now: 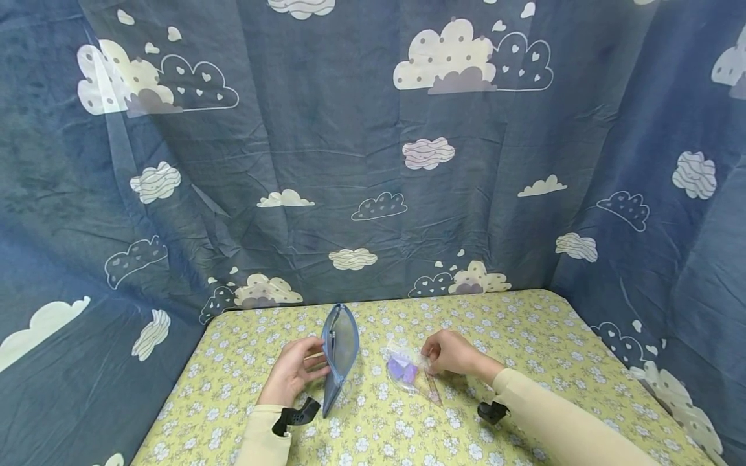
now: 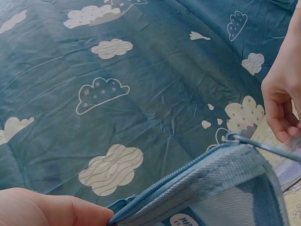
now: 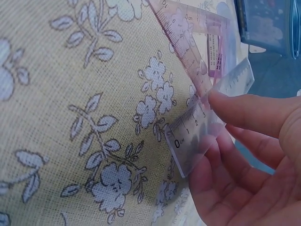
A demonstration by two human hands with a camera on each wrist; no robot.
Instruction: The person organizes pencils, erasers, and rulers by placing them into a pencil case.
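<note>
Many pale clouds are printed on the dark blue cloth point(image 1: 332, 155) hanging behind and beside the table. Table point(image 1: 245, 353): yellow cover, white floral pattern. Blue zip pouch point(image 1: 346, 340), mesh side, held up on edge over the table left of centre; its mouth gapes. Left hand point(image 1: 294, 372): fingers partly bent, thumb and fingers gripping the pouch at its left edge. Right hand point(image 1: 451, 353): right of the pouch, well apart from it, fingers curled, thumb and fingers pinching a clear ruler point(image 3: 190, 134) near the table. Purple item point(image 1: 402, 369), with clear plastic about it, lies between pouch and right hand; identity cannot be told. Pinkish set square point(image 3: 186, 49) lies just beyond the ruler, which crosses over part of it; contact unclear. Zip slider point(image 2: 233, 137): at one end of the pouch's opening.
</note>
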